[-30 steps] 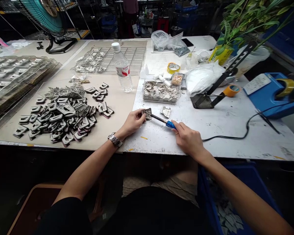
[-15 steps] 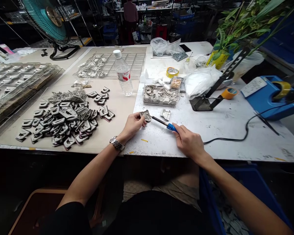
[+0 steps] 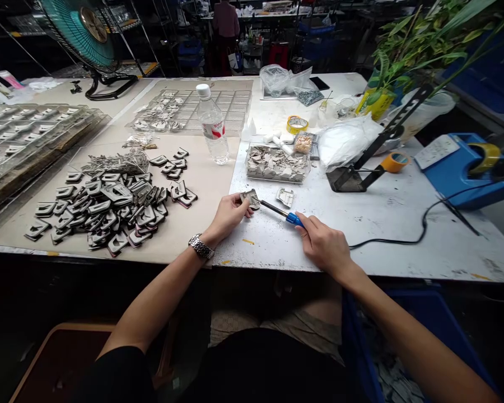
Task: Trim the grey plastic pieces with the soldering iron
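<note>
Table (image 3: 386,210): edge running beneath forearms (image 3: 163,291); white top stretching toward three o'clock from right hand (image 3: 325,246), cable (image 3: 382,240) crossing.
Left hand (image 3: 231,212): pinching a dull-grey, squarish piece (image 3: 250,199).
Tool (image 3: 294,219): blue-handled, right hand gripping.

A reach off to the right has open white tabletop (image 3: 386,226) past the right hand (image 3: 325,243), crossed by the black cable (image 3: 397,242). Straight ahead it's tighter: a loose metal piece (image 3: 285,197) lies just beyond the blue-handled tool (image 3: 282,212), with the box of chips (image 3: 277,163) behind. Between the left hand (image 3: 231,215) and the heap of frames (image 3: 105,207) runs open beige sheet (image 3: 189,224), the bottle (image 3: 214,134) standing farther up. How much room the white bag (image 3: 348,140) hides, I can't quite tell.
</note>
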`<state>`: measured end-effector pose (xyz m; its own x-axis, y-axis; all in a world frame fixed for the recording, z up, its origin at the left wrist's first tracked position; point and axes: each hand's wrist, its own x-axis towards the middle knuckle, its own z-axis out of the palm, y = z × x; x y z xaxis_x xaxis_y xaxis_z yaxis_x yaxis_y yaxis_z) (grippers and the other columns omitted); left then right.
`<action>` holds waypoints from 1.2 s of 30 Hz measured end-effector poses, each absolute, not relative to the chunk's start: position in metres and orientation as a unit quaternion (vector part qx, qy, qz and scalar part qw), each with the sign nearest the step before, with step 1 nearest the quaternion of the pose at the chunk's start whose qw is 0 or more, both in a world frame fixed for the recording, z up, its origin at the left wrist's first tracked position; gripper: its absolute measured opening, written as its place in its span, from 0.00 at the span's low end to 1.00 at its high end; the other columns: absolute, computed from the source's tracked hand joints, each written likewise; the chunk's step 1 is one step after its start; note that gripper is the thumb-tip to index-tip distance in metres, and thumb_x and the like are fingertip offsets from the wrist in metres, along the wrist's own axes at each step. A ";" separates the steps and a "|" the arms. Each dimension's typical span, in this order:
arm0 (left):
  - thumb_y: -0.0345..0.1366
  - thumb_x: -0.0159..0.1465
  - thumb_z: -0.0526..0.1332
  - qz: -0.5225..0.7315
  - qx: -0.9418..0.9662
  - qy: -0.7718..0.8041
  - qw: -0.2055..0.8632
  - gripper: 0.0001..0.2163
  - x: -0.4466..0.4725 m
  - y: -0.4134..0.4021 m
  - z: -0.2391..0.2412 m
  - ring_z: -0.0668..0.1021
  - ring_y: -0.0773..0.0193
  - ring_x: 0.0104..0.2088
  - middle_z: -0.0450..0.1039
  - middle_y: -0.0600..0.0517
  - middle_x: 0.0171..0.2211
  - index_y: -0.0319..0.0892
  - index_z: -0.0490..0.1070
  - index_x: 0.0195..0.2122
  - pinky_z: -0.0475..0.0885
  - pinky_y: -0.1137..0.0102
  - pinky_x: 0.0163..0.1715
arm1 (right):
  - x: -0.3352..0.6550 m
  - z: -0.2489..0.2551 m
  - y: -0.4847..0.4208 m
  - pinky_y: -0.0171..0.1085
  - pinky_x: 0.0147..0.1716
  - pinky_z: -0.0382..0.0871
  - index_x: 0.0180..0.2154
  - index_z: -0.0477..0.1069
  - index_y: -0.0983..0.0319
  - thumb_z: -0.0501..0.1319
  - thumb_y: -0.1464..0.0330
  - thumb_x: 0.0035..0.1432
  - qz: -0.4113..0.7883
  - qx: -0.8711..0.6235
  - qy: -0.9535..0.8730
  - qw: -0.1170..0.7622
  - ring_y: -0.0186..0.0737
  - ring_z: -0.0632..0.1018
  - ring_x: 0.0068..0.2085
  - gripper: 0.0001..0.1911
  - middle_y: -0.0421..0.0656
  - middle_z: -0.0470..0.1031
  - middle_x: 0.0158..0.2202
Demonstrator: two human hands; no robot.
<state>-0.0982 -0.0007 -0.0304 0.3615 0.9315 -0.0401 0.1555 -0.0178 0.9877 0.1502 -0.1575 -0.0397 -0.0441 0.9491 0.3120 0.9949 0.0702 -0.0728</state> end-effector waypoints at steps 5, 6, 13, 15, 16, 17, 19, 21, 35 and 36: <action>0.39 0.75 0.68 0.354 0.618 0.440 0.547 0.13 -0.099 0.000 -0.032 0.83 0.63 0.28 0.83 0.46 0.29 0.41 0.75 0.32 0.76 0.69 0.30 | 0.149 -0.039 -0.157 0.41 0.26 0.56 0.69 0.74 0.63 0.51 0.62 0.82 -0.074 -0.682 -0.715 0.134 0.43 0.80 0.37 0.25 0.47 0.84 0.46; 0.40 0.75 0.68 0.353 0.619 0.440 0.547 0.13 -0.099 0.000 -0.033 0.83 0.63 0.28 0.83 0.46 0.29 0.41 0.75 0.33 0.76 0.69 0.30 | 0.149 -0.039 -0.157 0.41 0.26 0.56 0.69 0.74 0.63 0.50 0.62 0.82 -0.073 -0.682 -0.715 0.135 0.42 0.80 0.37 0.25 0.47 0.84 0.46; 0.40 0.74 0.68 0.360 0.619 0.435 0.546 0.13 -0.099 0.001 -0.034 0.83 0.62 0.28 0.83 0.45 0.29 0.42 0.75 0.32 0.77 0.68 0.29 | 0.150 -0.039 -0.158 0.41 0.27 0.55 0.70 0.72 0.63 0.49 0.61 0.82 -0.074 -0.683 -0.714 0.136 0.43 0.80 0.38 0.26 0.47 0.83 0.47; 0.40 0.74 0.68 0.362 0.618 0.433 0.547 0.13 -0.099 0.001 -0.035 0.83 0.63 0.28 0.83 0.45 0.29 0.42 0.76 0.32 0.76 0.68 0.29 | 0.150 -0.039 -0.158 0.41 0.27 0.55 0.70 0.72 0.62 0.49 0.61 0.82 -0.072 -0.683 -0.715 0.133 0.43 0.80 0.38 0.26 0.47 0.83 0.47; 0.40 0.74 0.68 0.362 0.617 0.433 0.548 0.13 -0.099 0.001 -0.035 0.82 0.63 0.27 0.83 0.45 0.29 0.42 0.76 0.32 0.77 0.68 0.29 | 0.150 -0.039 -0.157 0.41 0.27 0.55 0.71 0.71 0.62 0.49 0.61 0.82 -0.071 -0.683 -0.715 0.131 0.43 0.80 0.38 0.26 0.47 0.83 0.46; 0.40 0.74 0.68 0.363 0.616 0.432 0.549 0.13 -0.099 0.001 -0.034 0.82 0.63 0.27 0.83 0.45 0.29 0.41 0.76 0.32 0.77 0.68 0.29 | 0.150 -0.039 -0.157 0.42 0.27 0.55 0.71 0.71 0.62 0.49 0.61 0.82 -0.070 -0.683 -0.716 0.131 0.43 0.80 0.38 0.26 0.47 0.83 0.46; 0.39 0.74 0.69 0.362 0.615 0.433 0.550 0.13 -0.099 0.000 -0.034 0.82 0.63 0.27 0.83 0.45 0.29 0.41 0.76 0.31 0.77 0.68 0.29 | 0.150 -0.039 -0.157 0.42 0.27 0.55 0.71 0.71 0.63 0.49 0.61 0.82 -0.069 -0.680 -0.717 0.133 0.44 0.80 0.38 0.26 0.47 0.83 0.46; 0.38 0.74 0.68 0.364 0.616 0.435 0.547 0.14 -0.098 0.000 -0.033 0.82 0.63 0.27 0.83 0.45 0.28 0.41 0.75 0.31 0.76 0.68 0.29 | 0.149 -0.040 -0.157 0.42 0.27 0.55 0.71 0.71 0.63 0.49 0.61 0.82 -0.067 -0.680 -0.718 0.135 0.44 0.80 0.38 0.27 0.47 0.83 0.45; 0.42 0.75 0.67 0.391 0.628 0.435 0.514 0.10 -0.099 0.000 -0.040 0.80 0.65 0.27 0.80 0.50 0.28 0.39 0.79 0.42 0.76 0.71 0.29 | 0.149 -0.039 -0.163 0.40 0.28 0.57 0.70 0.73 0.63 0.51 0.62 0.81 -0.067 -0.672 -0.717 0.174 0.41 0.79 0.35 0.26 0.47 0.83 0.42; 0.42 0.75 0.67 0.391 0.632 0.439 0.505 0.10 -0.099 0.000 -0.042 0.80 0.65 0.28 0.80 0.50 0.28 0.39 0.79 0.46 0.75 0.71 0.28 | 0.149 -0.039 -0.164 0.40 0.28 0.57 0.70 0.73 0.63 0.51 0.62 0.81 -0.069 -0.675 -0.714 0.173 0.41 0.79 0.35 0.26 0.46 0.83 0.42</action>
<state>-0.0989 0.0003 -0.0417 0.3082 0.9500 0.0504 0.1599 -0.1039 0.9816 0.1485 -0.1638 -0.0387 -0.0291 0.9400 0.3398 0.9877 0.0794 -0.1350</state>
